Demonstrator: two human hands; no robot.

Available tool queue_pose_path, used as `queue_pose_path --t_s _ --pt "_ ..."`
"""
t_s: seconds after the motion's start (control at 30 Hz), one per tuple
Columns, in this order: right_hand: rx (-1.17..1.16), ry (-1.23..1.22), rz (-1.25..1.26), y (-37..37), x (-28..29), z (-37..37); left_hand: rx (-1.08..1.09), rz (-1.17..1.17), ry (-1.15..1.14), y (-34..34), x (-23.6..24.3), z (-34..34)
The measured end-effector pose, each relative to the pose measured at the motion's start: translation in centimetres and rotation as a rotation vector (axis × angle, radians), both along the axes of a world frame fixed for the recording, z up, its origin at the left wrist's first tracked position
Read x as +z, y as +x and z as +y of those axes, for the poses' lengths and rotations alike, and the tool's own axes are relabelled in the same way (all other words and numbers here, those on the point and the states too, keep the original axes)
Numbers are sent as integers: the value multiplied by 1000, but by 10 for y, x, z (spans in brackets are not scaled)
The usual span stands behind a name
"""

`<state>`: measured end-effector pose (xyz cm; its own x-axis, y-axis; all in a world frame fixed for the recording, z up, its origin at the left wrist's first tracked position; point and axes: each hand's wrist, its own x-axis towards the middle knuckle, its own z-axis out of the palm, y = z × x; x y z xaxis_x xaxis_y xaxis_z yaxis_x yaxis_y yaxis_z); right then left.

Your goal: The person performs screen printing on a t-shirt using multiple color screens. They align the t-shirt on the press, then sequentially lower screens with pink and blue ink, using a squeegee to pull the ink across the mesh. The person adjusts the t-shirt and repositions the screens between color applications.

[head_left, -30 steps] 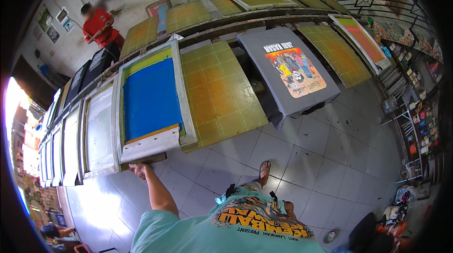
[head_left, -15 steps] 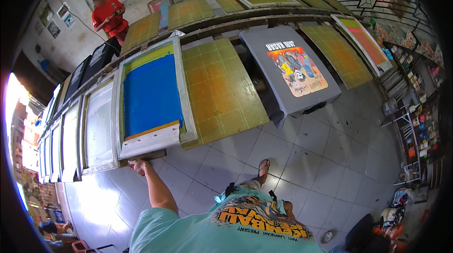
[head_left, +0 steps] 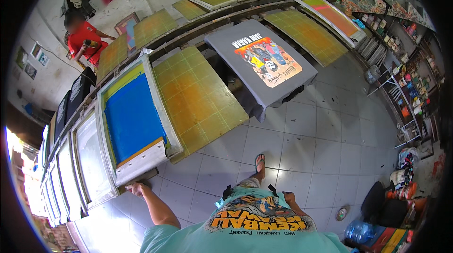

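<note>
My left hand (head_left: 137, 189) reaches out to the near lower edge of a wooden screen-printing frame (head_left: 171, 132), its fingers curled at the corner by the pale strip. The frame's mesh (head_left: 134, 116) is covered in blue and lies tilted on the long rack. Beside my right hip, a part of my right arm or hand (head_left: 293, 201) shows; its fingers are hidden. Right of the blue screen is a yellow-brown board (head_left: 198, 99) with grid lines. Farther right, a grey T-shirt (head_left: 245, 71) with a colourful print is stretched over another board.
More boards (head_left: 306, 33) and an orange-meshed screen (head_left: 332, 19) line the rack. White-meshed screens (head_left: 94, 151) stand to the left. A person in red (head_left: 85, 41) is behind the rack. Shelves of containers (head_left: 408, 88) stand right, with a blue water bottle (head_left: 359, 231) near the floor.
The view has turned right, so the rack and shirt sit farther left. My left hand stays at the blue screen's lower edge. The person in red has changed arm position.
</note>
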<state>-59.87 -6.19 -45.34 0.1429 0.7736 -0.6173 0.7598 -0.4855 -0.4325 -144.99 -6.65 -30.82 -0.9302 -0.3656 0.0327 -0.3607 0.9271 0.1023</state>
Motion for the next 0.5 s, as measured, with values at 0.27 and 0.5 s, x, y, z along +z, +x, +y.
queue_pose_path --t_s 0.27,0.5 --pt "96 -43 -48 6 20 8 -9 -52 35 10 -13 2" --pt "-136 -8 -15 -6 9 5 -113 -191 -220 -24 -14 -9"
